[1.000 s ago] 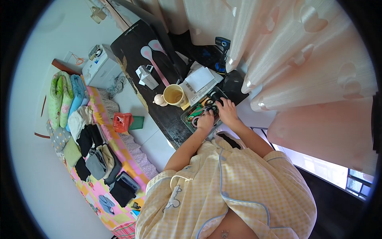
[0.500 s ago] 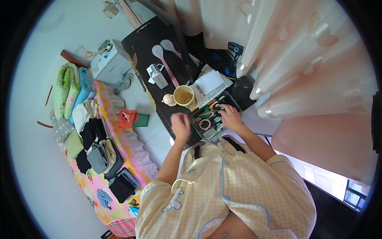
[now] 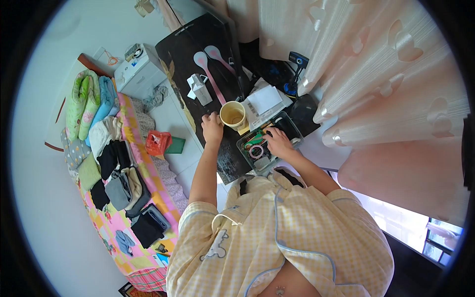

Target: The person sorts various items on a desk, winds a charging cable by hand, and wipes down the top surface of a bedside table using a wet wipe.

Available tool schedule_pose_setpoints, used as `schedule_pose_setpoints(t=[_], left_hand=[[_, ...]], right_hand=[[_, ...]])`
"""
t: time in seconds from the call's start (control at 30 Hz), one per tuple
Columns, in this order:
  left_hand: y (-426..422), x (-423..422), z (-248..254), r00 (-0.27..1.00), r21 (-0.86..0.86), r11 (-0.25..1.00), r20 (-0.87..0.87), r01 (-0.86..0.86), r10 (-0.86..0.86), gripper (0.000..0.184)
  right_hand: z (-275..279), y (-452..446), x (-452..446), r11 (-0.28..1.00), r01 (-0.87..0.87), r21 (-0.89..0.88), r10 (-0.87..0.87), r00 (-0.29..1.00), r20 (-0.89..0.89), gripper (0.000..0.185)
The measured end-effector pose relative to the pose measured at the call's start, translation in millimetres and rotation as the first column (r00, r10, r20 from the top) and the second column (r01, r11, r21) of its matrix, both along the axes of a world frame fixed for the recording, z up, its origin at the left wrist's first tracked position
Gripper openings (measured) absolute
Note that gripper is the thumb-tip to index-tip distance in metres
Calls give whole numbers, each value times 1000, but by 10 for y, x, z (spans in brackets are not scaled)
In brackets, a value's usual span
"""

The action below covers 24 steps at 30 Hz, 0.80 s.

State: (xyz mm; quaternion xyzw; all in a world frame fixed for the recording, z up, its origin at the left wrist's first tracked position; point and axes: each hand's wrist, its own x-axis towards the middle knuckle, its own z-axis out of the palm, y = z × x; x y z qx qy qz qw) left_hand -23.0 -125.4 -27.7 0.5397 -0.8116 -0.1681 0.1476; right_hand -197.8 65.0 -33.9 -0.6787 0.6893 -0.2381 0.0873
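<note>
My left hand (image 3: 212, 130) reaches over the dark desk beside a cream cup (image 3: 233, 116). Its fingers curl down over the spot of a small pale bulb-shaped thing, which they now hide. My right hand (image 3: 279, 143) is in a clear plastic box (image 3: 253, 172) at the desk's near edge. Its fingers are bent together near a dark item, and what they hold is hidden. In the box lie a pink coiled hair tie (image 3: 256, 151), something green (image 3: 254, 139) and other small items.
Behind the cup lie two pink long-handled spoon-shaped things (image 3: 208, 74), a small white box (image 3: 200, 91) and white papers (image 3: 265, 101). A webcam (image 3: 298, 60) stands near the curtain (image 3: 376, 99). To the left are a red-lined bin (image 3: 159, 142) and a bed with folded clothes (image 3: 121, 188).
My left hand has moved forward from beside the box to the spot of the pale bulb-shaped thing, covering it. My right hand has moved slightly left within the box. The view has shifted a little.
</note>
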Motion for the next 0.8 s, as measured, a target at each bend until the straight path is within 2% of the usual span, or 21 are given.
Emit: schedule_pose_setpoints(t=[0.03, 0.1, 0.13, 0.2, 0.27, 0.3, 0.37, 0.4, 0.43, 0.47, 0.53, 0.57, 0.6, 0.67, 0.73, 0.8], left_hand=[[36, 31, 29, 1000, 2, 1000, 0, -1, 1, 46], [185, 141, 103, 944, -40, 990, -308, -136, 118, 41], [266, 200, 145, 944, -38, 990, -308, -135, 117, 41], [461, 365, 216, 784, -45, 951, -579, -306, 225, 40], [689, 594, 228, 626, 122, 939, -717, -320, 307, 37], [817, 693, 236, 631, 118, 941, -715, -318, 302, 37], [1067, 829, 229, 746, -5, 983, -652, -182, 135, 39], [1158, 830, 165, 752, -46, 996, -658, -80, 30, 37], [1263, 697, 298, 715, -61, 997, -695, 48, -77, 39], [1322, 585, 310, 757, -91, 983, -627, 159, -180, 41], [1408, 251, 467, 793, -68, 946, -529, 316, -303, 43], [1422, 77, 490, 818, -54, 938, -474, 342, -326, 43], [1431, -85, 371, 826, 32, 941, -490, 337, -279, 43], [1444, -335, 320, 886, 78, 942, -373, 326, -276, 45], [1454, -477, 225, 892, 110, 925, -328, 365, -313, 46], [1462, -569, 161, 897, 140, 909, -276, 394, -346, 46]], right_hand=[[-7, -1, -5, 1000, 14, 8, -14, 1000, 12, 23], [-13, 6, -43, 999, 30, 18, -31, 999, 24, 22], [-8, 15, -75, 998, 58, 14, -59, 997, 56, 21], [-15, 14, -151, 996, 87, 11, -88, 992, 92, 20], [-35, -7, -238, 988, 126, -93, -105, 974, 203, 17], [12, -16, -252, 974, 161, -158, -125, 969, 211, 17], [23, -37, -305, 958, 207, -198, -151, 952, 267, 17], [25, -39, -331, 940, 252, -231, -172, 932, 318, 18], [35, -35, -349, 931, 291, -221, -187, 899, 397, 19], [42, -22, -362, 928, 302, -219, -198, 896, 398, 19], [100, 6, -392, 916, 378, -134, -243, 789, 564, 19], [72, 31, -423, 913, 386, -129, -254, 788, 561, 18], [71, 70, -438, 909, 397, -129, -265, 787, 558, 18], [71, 152, -461, 933, 353, -63, -262, 791, 553, 18], [91, 226, -454, 930, 367, -28, -295, 788, 540, 19], [111, 297, -438, 961, 267, -77, -212, 884, 418, 24]])
